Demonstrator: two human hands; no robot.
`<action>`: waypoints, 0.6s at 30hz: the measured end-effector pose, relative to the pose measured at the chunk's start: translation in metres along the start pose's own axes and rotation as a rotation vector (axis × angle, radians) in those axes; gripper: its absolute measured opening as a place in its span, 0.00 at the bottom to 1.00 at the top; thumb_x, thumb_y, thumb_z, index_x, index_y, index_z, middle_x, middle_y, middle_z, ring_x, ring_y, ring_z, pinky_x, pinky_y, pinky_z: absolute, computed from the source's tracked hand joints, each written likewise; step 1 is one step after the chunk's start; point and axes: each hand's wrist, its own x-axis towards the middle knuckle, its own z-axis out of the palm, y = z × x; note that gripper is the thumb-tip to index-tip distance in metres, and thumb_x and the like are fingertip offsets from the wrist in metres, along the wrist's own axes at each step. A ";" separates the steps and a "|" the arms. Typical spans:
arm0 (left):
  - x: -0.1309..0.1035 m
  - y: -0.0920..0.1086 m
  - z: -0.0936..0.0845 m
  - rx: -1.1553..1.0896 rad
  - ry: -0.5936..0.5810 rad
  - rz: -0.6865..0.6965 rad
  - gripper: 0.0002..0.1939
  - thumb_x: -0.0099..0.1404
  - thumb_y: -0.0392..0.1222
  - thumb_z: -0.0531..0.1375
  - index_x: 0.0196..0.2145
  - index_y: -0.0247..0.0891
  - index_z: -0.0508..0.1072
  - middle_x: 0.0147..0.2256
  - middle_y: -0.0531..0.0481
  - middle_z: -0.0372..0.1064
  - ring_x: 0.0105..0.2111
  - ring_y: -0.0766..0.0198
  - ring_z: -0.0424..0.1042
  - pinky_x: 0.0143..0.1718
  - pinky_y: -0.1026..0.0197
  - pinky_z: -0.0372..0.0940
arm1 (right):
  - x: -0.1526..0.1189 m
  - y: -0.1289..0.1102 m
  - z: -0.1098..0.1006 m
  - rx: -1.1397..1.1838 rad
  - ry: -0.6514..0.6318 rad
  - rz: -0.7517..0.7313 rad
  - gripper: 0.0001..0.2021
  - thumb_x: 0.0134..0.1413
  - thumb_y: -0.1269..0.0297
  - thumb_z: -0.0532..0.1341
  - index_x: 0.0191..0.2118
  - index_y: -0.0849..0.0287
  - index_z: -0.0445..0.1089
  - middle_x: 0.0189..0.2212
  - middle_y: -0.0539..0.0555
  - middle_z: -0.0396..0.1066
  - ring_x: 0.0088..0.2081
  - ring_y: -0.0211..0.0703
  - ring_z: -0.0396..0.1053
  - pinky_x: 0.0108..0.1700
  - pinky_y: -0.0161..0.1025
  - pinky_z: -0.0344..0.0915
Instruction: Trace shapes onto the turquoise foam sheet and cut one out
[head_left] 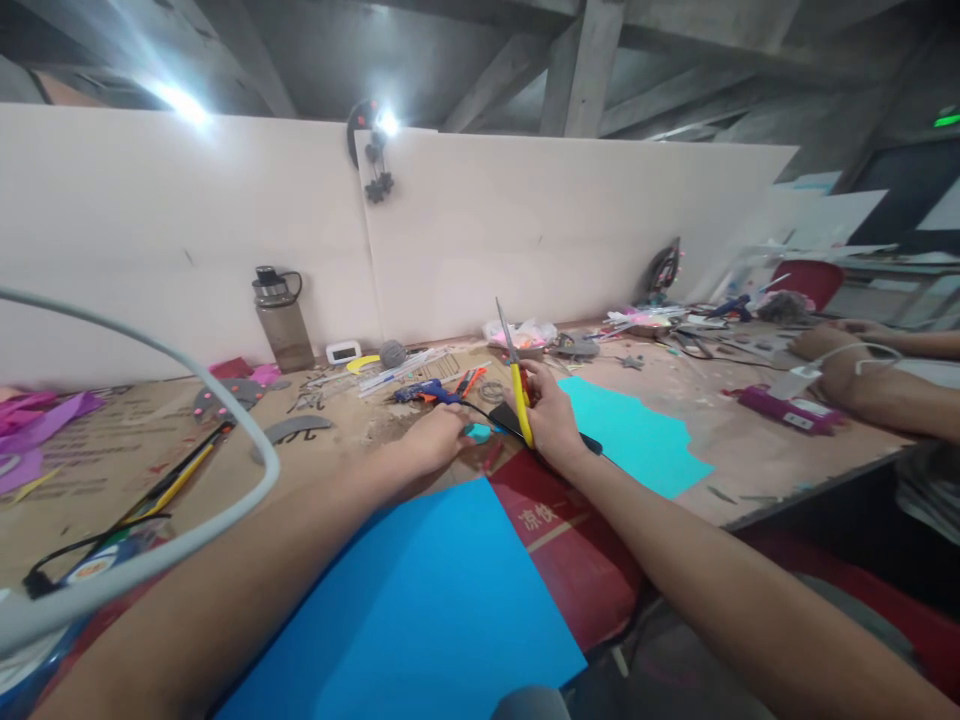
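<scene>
My right hand (551, 415) is closed around the yellow handles of a pair of scissors (519, 385), whose blades point up and away from me. My left hand (439, 437) is bent with its fingers together at a small turquoise piece (478, 433), apparently paper. Beneath my right hand lies a flat black object (510, 422), partly covered. To the right rests a turquoise paper sheet (637, 430) with a scalloped cut edge. A large blue sheet (420, 600) lies closest to me, partly under my left forearm.
A blue glue gun (427, 392) and an orange cutter (471, 381) lie beyond my left hand. A grey bottle (283, 325) stands by the white board (465, 230). A pale cable (255, 430) arches at left. Another person's arms (862, 375) rest at right near a purple device (787, 410).
</scene>
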 end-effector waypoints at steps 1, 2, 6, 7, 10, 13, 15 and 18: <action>0.001 -0.002 0.004 0.000 0.013 -0.017 0.14 0.57 0.35 0.60 0.42 0.36 0.76 0.43 0.42 0.71 0.45 0.52 0.68 0.49 0.55 0.60 | 0.000 0.000 0.000 -0.015 -0.006 -0.001 0.24 0.52 0.54 0.59 0.53 0.59 0.62 0.29 0.51 0.68 0.29 0.41 0.64 0.34 0.38 0.62; 0.003 -0.004 0.007 -0.002 0.024 -0.037 0.14 0.57 0.36 0.60 0.43 0.36 0.75 0.43 0.41 0.71 0.44 0.52 0.68 0.48 0.54 0.60 | -0.001 0.000 0.001 -0.024 -0.013 -0.005 0.24 0.52 0.54 0.59 0.53 0.59 0.62 0.28 0.51 0.67 0.29 0.41 0.64 0.34 0.37 0.62; 0.009 -0.008 0.021 -0.026 0.027 -0.098 0.13 0.57 0.35 0.59 0.41 0.34 0.75 0.38 0.43 0.72 0.36 0.58 0.70 0.40 0.58 0.64 | -0.001 0.002 0.003 -0.015 -0.045 -0.016 0.24 0.52 0.56 0.60 0.53 0.60 0.62 0.29 0.51 0.68 0.30 0.41 0.65 0.34 0.37 0.62; 0.011 -0.009 0.023 -0.030 0.023 -0.108 0.12 0.57 0.34 0.59 0.40 0.33 0.75 0.36 0.44 0.72 0.34 0.59 0.70 0.38 0.59 0.65 | -0.001 0.002 0.003 -0.013 -0.048 -0.015 0.24 0.52 0.56 0.60 0.53 0.60 0.61 0.29 0.51 0.68 0.30 0.41 0.65 0.35 0.38 0.63; 0.012 -0.007 0.024 -0.020 0.040 -0.137 0.11 0.57 0.34 0.59 0.39 0.32 0.75 0.36 0.44 0.71 0.34 0.59 0.69 0.36 0.61 0.65 | -0.002 0.004 0.004 -0.015 -0.048 -0.013 0.24 0.52 0.56 0.59 0.54 0.60 0.60 0.29 0.51 0.68 0.30 0.42 0.66 0.35 0.38 0.63; 0.009 -0.003 0.022 0.005 0.073 -0.148 0.12 0.59 0.39 0.59 0.40 0.33 0.75 0.40 0.43 0.69 0.38 0.59 0.69 0.40 0.61 0.64 | -0.001 0.005 0.005 -0.012 -0.050 -0.024 0.24 0.52 0.57 0.59 0.54 0.59 0.60 0.31 0.52 0.69 0.31 0.42 0.67 0.36 0.38 0.64; 0.006 -0.001 0.021 0.023 0.085 -0.151 0.12 0.61 0.42 0.57 0.41 0.35 0.74 0.41 0.44 0.67 0.39 0.59 0.68 0.42 0.61 0.63 | -0.001 0.006 0.005 -0.013 -0.052 -0.031 0.24 0.52 0.57 0.59 0.54 0.60 0.60 0.32 0.53 0.70 0.32 0.43 0.68 0.37 0.39 0.65; 0.004 0.001 0.023 0.056 0.085 -0.174 0.11 0.61 0.42 0.58 0.40 0.36 0.74 0.42 0.44 0.66 0.38 0.59 0.68 0.42 0.61 0.63 | -0.001 0.006 0.007 -0.014 -0.059 -0.038 0.23 0.52 0.57 0.60 0.53 0.60 0.61 0.32 0.53 0.70 0.33 0.44 0.69 0.38 0.39 0.65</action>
